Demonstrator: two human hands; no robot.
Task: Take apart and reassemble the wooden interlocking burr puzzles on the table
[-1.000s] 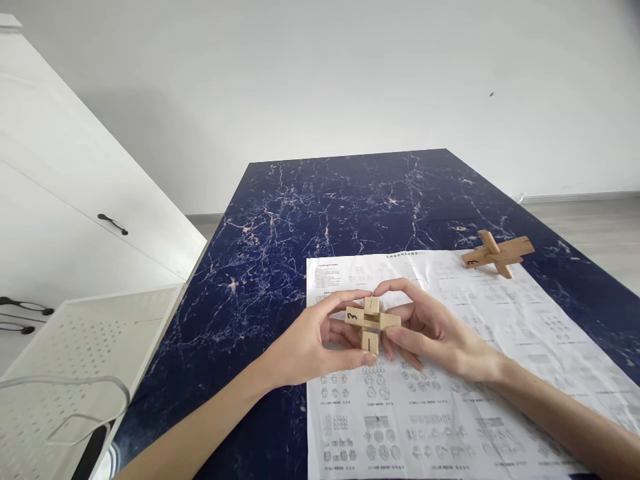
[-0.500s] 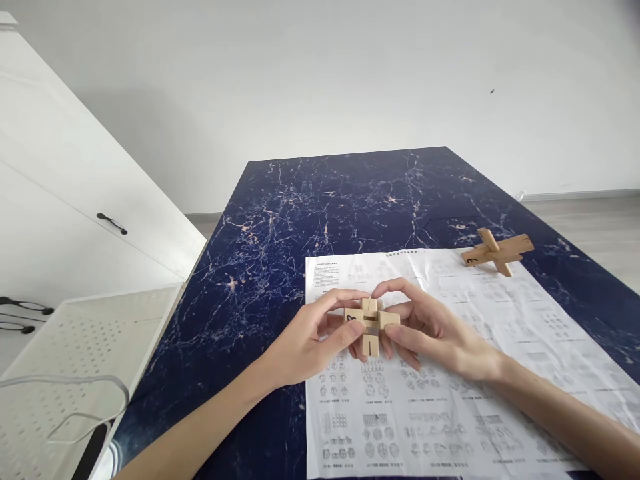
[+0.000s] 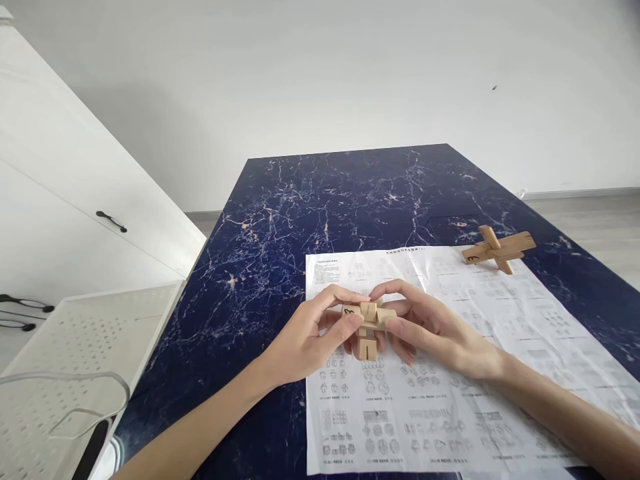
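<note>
Between both hands is a wooden interlocking puzzle (image 3: 369, 348) of light, squared pieces with dark marks drawn on them. My left hand (image 3: 320, 333) grips its left side, thumb on the front near a curly mark and index finger along the top. On the other side, my right hand (image 3: 425, 327) has its thumb pressed on the right piece and its index finger arched over the top. Fingers hide the puzzle's back. Beneath it lies a printed instruction sheet (image 3: 390, 460) with rows of small diagrams.
A second wooden puzzle (image 3: 500, 251), cross-shaped, rests at the sheet's upper right edge. The dark blue marbled table (image 3: 325, 200) reaches toward the wall. To the left stand a white cabinet (image 3: 75, 167) and a perforated white surface (image 3: 100, 333) with a cable (image 3: 65, 378) on it.
The puzzle in my hands has tilted, and its top piece has come lower and nearer the front. The gap at its centre now looks covered. Both hands keep their hold.
</note>
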